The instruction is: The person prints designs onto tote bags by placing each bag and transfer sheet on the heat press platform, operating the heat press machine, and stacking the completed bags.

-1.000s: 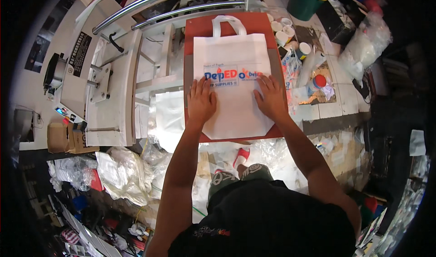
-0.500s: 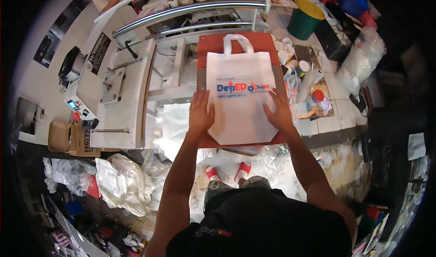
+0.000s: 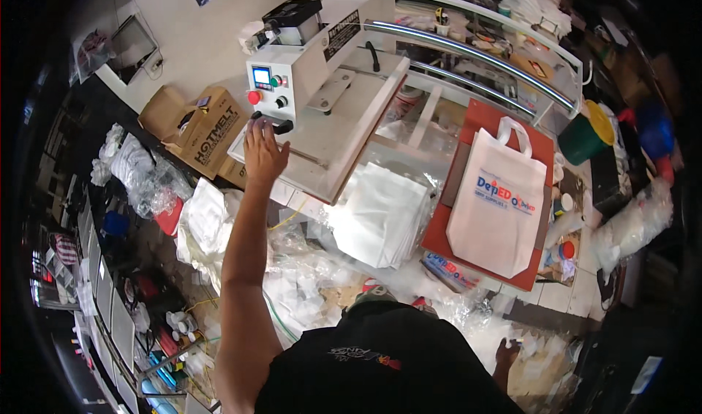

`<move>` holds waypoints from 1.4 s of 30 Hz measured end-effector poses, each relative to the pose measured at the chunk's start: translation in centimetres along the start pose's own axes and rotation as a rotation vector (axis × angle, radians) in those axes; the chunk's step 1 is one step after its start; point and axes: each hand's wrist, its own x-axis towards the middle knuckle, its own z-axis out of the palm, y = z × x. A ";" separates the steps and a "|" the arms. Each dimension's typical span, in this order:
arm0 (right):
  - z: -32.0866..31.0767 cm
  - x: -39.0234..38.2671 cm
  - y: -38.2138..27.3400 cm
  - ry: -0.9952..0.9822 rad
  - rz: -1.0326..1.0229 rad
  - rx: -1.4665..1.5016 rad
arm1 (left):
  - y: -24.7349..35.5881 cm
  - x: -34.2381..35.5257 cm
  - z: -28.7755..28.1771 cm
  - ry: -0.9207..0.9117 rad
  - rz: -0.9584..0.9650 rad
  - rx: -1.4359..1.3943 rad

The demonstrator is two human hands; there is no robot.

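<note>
My left hand [image 3: 263, 147] reaches to a black handle [image 3: 281, 126] at the front of a white press machine [image 3: 314, 85], fingers extended at it, below a small screen, red knob and green button. A white tote bag [image 3: 490, 235] with blue and red print lies flat on a red-orange board [image 3: 537, 151], handles upward. A stack of white sheets or bags [image 3: 369, 213] lies between machine and board. My right hand [image 3: 507, 352] hangs low right beside my body, fingers curled; what they hold, if anything, is too small to make out.
An open cardboard box [image 3: 186, 129] sits left of the machine. Plastic-wrapped bundles [image 3: 139, 169] lie at left. Steel rails [image 3: 468, 56] run behind the board. A green bucket with yellow lid [image 3: 581, 136], a wrapped roll [image 3: 632, 220] and assorted containers stand at right.
Both my hands have left the tote bag: the left moved to the machine's handle, the right dropped low to the right. The camera has turned leftward; the bag remains on the board.
</note>
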 end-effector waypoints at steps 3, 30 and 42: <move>1.0 -3.1 2.2 -0.194 0.166 -0.063 | -4.0 0.7 1.9 -0.160 0.110 0.016; -15.1 -2.9 -59.5 0.189 -1.456 0.325 | 16.5 -6.4 -8.5 -0.222 0.109 -0.690; -19.9 3.2 -47.7 0.125 -1.163 0.212 | 6.2 -26.5 -2.3 -0.726 -0.158 -0.734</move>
